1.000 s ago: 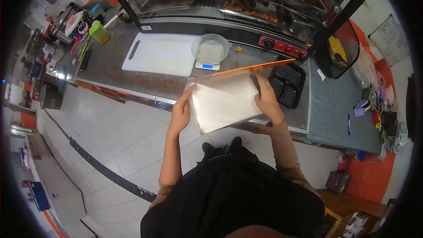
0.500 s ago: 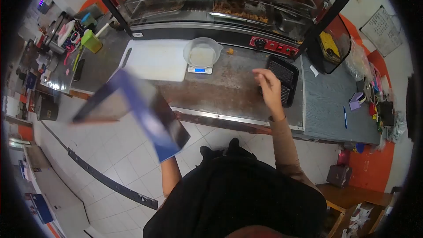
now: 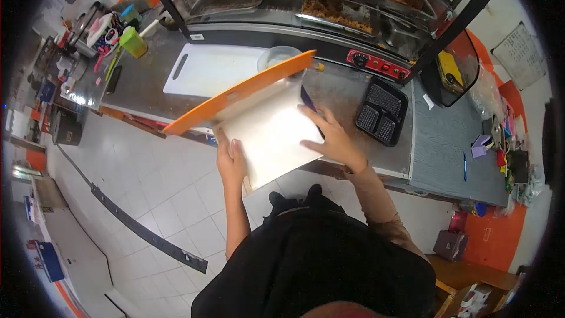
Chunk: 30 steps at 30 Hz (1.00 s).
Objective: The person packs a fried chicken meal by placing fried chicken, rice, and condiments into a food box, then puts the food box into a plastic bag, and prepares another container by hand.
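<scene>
Between my hands, above the counter's front edge, is an open cardboard box (image 3: pixel 276 132) with a white inside and a raised orange flap. My left hand (image 3: pixel 231 158) grips its left side, the thumb on the inner face. At its right side, which shows dark blue, my right hand (image 3: pixel 336 141) holds on with fingers and thumb partly spread. A black tray with three compartments (image 3: pixel 384 112) lies on the counter to the right. Behind the flap, a translucent plastic bowl (image 3: pixel 276 56) is partly covered. A white cutting board (image 3: pixel 212 68) lies beside it.
A heated display case (image 3: pixel 376 65) with trays of fried food stands at the back of the metal counter (image 3: pixel 338 91). A green container (image 3: pixel 134 42) is at the left. A blue pen (image 3: pixel 465 166) lies on the grey side table (image 3: pixel 438 147).
The box has turned from its blurred blue outside to its white inside and moved right. My right hand has come left from near the tray onto it. The scale is now hidden.
</scene>
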Each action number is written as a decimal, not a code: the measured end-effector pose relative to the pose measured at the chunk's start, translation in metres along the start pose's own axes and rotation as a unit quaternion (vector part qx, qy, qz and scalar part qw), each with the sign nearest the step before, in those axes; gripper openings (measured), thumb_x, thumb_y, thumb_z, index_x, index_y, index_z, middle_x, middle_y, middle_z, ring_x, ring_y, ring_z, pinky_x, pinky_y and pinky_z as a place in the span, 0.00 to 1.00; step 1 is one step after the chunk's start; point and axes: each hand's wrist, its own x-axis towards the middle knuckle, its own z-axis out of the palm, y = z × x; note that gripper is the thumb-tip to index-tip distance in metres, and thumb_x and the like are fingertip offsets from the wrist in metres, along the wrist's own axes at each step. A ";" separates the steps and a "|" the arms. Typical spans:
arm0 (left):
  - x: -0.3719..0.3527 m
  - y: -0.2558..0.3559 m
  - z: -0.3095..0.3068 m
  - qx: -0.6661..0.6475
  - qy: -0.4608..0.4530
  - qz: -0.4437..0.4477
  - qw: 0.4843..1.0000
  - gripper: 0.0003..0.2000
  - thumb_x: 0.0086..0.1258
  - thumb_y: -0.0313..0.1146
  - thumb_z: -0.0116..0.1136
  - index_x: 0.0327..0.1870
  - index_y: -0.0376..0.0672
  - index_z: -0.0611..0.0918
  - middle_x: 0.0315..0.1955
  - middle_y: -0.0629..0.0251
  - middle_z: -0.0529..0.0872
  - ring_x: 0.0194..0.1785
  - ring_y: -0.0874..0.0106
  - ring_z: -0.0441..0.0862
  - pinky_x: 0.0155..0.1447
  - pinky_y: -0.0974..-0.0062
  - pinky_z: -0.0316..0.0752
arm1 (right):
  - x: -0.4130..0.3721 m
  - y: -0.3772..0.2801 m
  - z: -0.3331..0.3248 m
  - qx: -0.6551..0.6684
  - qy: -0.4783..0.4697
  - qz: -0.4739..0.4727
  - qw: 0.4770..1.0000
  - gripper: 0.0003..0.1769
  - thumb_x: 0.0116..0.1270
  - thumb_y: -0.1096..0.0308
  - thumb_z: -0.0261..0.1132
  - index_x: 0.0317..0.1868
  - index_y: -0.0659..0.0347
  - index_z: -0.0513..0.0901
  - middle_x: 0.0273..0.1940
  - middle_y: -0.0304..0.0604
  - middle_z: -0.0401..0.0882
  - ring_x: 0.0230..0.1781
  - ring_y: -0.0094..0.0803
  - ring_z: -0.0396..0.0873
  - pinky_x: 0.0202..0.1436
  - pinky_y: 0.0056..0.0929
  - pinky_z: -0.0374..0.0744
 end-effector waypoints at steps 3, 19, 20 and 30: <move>0.006 -0.005 -0.007 -0.013 0.022 0.046 0.999 0.21 0.61 0.31 0.43 0.56 0.33 0.62 0.55 0.48 0.63 0.58 0.58 0.62 0.59 0.73 0.56 | 0.004 0.045 0.020 -0.034 0.041 0.012 0.999 0.31 0.53 0.77 0.54 0.59 0.54 0.59 0.55 0.63 0.56 0.55 0.51 0.61 0.57 0.32 0.61; 0.010 -0.038 -0.005 -0.045 -0.120 -0.079 0.989 0.26 0.57 0.32 0.51 0.56 0.32 0.62 0.51 0.47 0.68 0.54 0.64 0.68 0.55 0.77 0.60 | -0.032 0.113 0.018 0.103 0.186 0.096 0.972 0.26 0.54 0.64 0.60 0.53 0.60 0.63 0.40 0.46 0.73 0.38 0.36 0.72 0.43 0.31 0.68; 0.009 -0.039 -0.006 -0.001 -0.102 -0.036 0.994 0.26 0.57 0.34 0.51 0.56 0.31 0.61 0.52 0.46 0.66 0.57 0.62 0.65 0.57 0.76 0.58 | -0.040 0.117 0.011 -0.151 0.227 0.101 0.957 0.29 0.51 0.62 0.62 0.53 0.60 0.63 0.39 0.47 0.72 0.39 0.38 0.71 0.45 0.35 0.66; 0.011 -0.038 -0.001 0.028 -0.052 -0.026 0.998 0.26 0.60 0.31 0.46 0.57 0.27 0.57 0.57 0.45 0.57 0.62 0.61 0.55 0.62 0.75 0.50 | -0.094 0.116 -0.047 -0.314 0.329 0.085 0.887 0.14 0.39 0.82 0.56 0.31 0.63 0.74 0.34 0.43 0.70 0.37 0.41 0.67 0.39 0.34 0.66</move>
